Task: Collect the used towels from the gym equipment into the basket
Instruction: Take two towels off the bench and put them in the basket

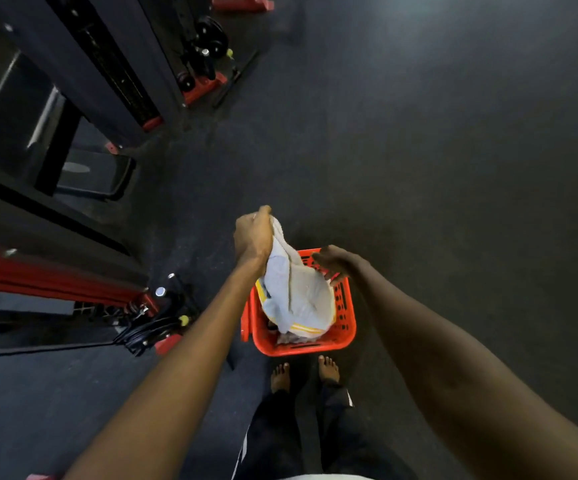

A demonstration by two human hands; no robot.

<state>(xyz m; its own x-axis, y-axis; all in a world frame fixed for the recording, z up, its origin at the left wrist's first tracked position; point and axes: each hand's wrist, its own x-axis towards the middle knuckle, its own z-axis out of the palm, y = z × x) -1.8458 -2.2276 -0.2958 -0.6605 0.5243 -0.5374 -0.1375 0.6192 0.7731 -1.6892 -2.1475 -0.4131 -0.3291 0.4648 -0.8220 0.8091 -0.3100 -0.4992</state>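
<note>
— What have you got hold of?

— My left hand (253, 237), just above the middle of the frame, is closed tight on the top of a pale towel (296, 292) with yellow stripes. It hangs down into the red basket (344, 327) on the dark floor (453, 168).

— And the other hand?

— My right hand (332, 261) is spread loosely open, holding nothing, fingers near the towel's upper edge over the basket's far rim.

— Where's the basket?

— Lower centre of the frame, just beyond my bare feet (329, 368). Black and red gym machines (73, 81) fill the left side.
</note>
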